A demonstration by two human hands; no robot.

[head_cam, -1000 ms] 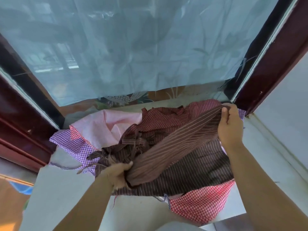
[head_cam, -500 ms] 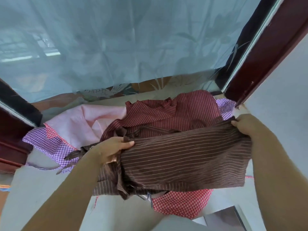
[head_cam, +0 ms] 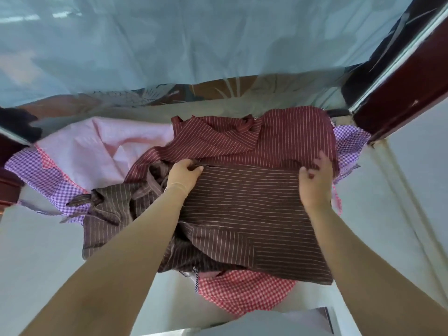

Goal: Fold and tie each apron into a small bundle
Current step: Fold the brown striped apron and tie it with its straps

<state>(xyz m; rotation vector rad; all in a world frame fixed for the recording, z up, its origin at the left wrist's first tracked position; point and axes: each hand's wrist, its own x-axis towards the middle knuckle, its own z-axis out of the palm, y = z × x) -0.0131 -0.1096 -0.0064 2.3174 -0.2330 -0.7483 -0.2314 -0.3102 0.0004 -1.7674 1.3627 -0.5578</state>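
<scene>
The left hand [head_cam: 184,174] pinched the far left corner of the brown apron [head_cam: 244,214], fingers curled over the cloth's edge. The right hand [head_cam: 315,185] gripped the far right corner, thumb and some fingers closed on the fabric while the other fingers stood up loosely; how many fingers actually held the cloth was hard to tell. Between the two hands the apron's folded panel lay spread flat, its pale stripes running side to side, on top of the heap. Left of the left hand the rest of the brown apron lay bunched, its straps [head_cam: 82,202] trailing out toward the left.

Under and beyond the brown apron lay a maroon apron [head_cam: 278,139], touching both hands' fingertips. A pink cloth [head_cam: 97,151] lay further left, with a purple checked cloth [head_cam: 46,180] at its near edge and another patch of purple check at the far right. A red checked cloth [head_cam: 244,294] stuck out from beneath the brown apron's near edge. The whole heap rested on a pale ledge [head_cam: 43,251]. Behind it hung a blue-green curtain [head_cam: 194,44], and a dark red frame [head_cam: 397,93] stood at the right.
</scene>
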